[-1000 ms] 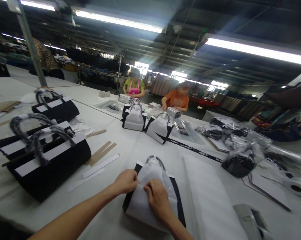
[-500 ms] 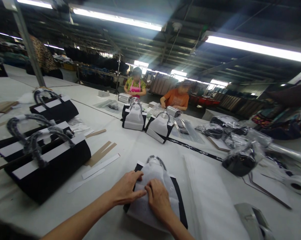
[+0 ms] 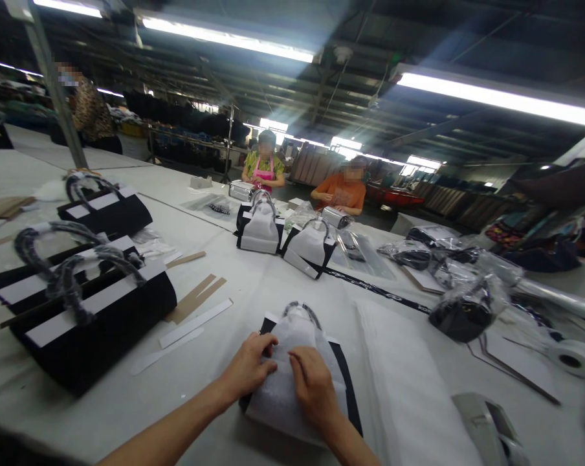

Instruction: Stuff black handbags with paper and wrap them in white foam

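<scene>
A black handbag (image 3: 349, 388) lies in front of me on the white table, its front covered by a translucent white foam sheet (image 3: 292, 411). Its wrapped handle (image 3: 302, 309) arches at the far end. My left hand (image 3: 250, 367) rests at the bag's left side, thumb and curled fingers apart over the sheet. On the right half of the sheet lies my right hand (image 3: 314, 382), fingers bent and pressed together with the thumb. Whatever its fingertips pinch, if anything, is too small to make out.
Several black handbags (image 3: 122, 301) stand at the left near cardboard strips (image 3: 198, 298). Two foam-covered bags (image 3: 259, 230) sit ahead. To the right are stacked foam sheets (image 3: 399, 375), a tape dispenser (image 3: 489, 424), a tape roll (image 3: 574, 357) and plastic-wrapped bags (image 3: 462, 314). Co-workers (image 3: 343, 194) work across the table.
My hands have drawn slightly apart over the foam sheet; the fingertips no longer meet. A person at the far left has come out from behind the post. The bag stays in place.
</scene>
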A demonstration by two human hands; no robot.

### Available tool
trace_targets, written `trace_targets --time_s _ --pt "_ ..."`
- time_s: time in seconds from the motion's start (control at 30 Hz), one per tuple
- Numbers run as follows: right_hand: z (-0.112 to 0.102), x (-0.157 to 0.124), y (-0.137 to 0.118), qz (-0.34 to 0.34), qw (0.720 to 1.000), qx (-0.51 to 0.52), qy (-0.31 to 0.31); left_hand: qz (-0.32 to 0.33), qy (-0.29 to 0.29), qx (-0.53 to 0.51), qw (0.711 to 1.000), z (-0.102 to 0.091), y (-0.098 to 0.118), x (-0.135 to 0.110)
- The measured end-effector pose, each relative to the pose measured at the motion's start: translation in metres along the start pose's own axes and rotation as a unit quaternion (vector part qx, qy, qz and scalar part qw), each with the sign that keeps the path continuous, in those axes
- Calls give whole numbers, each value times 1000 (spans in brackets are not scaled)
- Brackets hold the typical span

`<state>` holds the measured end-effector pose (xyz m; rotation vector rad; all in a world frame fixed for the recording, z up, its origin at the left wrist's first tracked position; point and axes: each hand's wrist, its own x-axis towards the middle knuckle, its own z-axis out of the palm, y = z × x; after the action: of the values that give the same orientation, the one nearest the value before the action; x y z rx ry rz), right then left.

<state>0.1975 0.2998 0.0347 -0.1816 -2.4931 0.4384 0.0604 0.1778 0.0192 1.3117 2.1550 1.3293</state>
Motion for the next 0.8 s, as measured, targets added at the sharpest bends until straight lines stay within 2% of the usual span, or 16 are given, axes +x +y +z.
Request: trace_targets --time_s 0.1,0.17,0.3,0.37,0.43,0.5,0.6,0.7,0.8 --pt "-12 -8 -4 -112 990 -37 -71 0 10 9 1000 0 -2 2" --pt "-15 -13 -6 -140 980 -71 -123 5 15 18 1000 0 -1 2" --pt "-9 -19 -5 -111 979 -87 -145 26 33 54 998 4 4 -10" --pt "-6 -20 -4 -98 981 -79 -147 76 66 116 988 9 7 -25" --pt "-5 -20 -2 -89 982 -70 -150 155 102 222 957 19 9 -42" --pt "-4 -22 0 -79 984 -62 -146 210 121 331 912 31 10 -57" --pt "-2 -26 4 -59 988 -52 -131 194 120 419 879 50 11 -70" --pt "-1 -29 4 -31 991 -16 -127 168 123 446 871 62 12 -72" --pt "-4 -29 2 39 990 80 -111 157 132 461 864 67 13 -69"
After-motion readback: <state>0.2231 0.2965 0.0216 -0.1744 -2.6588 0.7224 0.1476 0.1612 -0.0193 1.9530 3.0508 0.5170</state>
